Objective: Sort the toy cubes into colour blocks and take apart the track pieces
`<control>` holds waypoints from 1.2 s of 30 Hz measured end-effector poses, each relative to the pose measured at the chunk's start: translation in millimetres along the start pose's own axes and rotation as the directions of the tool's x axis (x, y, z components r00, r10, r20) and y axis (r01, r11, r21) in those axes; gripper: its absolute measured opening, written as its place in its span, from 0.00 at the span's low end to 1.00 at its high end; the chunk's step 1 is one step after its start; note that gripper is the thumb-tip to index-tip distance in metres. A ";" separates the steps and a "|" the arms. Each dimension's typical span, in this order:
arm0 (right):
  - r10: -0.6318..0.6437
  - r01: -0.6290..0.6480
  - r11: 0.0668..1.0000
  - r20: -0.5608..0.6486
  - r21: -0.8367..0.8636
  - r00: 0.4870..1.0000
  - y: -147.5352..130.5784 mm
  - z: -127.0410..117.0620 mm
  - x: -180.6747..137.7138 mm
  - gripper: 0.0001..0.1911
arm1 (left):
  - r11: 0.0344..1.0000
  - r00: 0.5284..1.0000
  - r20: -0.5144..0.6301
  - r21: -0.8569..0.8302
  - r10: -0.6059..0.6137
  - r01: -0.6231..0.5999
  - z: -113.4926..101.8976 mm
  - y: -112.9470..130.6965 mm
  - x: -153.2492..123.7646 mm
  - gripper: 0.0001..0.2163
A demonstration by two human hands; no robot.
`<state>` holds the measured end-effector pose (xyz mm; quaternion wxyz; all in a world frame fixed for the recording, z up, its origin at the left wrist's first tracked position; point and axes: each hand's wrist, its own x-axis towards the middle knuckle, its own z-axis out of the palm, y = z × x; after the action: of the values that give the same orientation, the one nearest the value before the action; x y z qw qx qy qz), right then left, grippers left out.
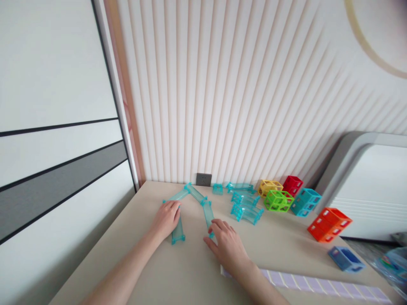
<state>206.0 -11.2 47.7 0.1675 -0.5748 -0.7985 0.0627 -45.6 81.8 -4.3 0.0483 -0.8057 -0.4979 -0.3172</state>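
A chain of clear teal track pieces lies on the beige table, bent into an arch shape. My left hand rests on the left leg of the chain, fingers curled over a straight piece. My right hand lies palm down at the lower end of the right leg, fingertips touching that piece.
A pile of loose teal track pieces sits right of the chain. Open cube frames stand behind and right: yellow, green, red, teal, orange, blue. A lilac strip lies near the front edge. A wall socket sits at the table's back.
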 end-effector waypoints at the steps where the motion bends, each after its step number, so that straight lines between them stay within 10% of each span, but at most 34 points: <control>1: 0.023 -0.023 1.000 -0.008 -0.011 1.000 2.4 0.2 -0.4 0.03 | 1.000 1.000 0.004 0.000 -0.006 0.006 -0.1 0.2 -0.3 0.10; 17: 0.137 -0.111 0.987 -0.265 0.113 0.954 32.3 4.7 6.9 0.18 | 0.999 0.999 -0.012 -0.017 -0.047 0.047 -2.0 8.8 -0.4 0.08; 36: 0.261 -0.064 0.922 -0.491 0.382 0.831 46.6 12.0 12.3 0.23 | 0.954 0.956 -0.028 0.058 -0.292 0.293 8.7 -34.7 -2.8 0.14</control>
<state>240.2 16.9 25.2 0.4758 -0.5973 -0.6433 0.0554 -71.3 100.4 -21.1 0.0305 -0.7181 -0.6208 -0.3131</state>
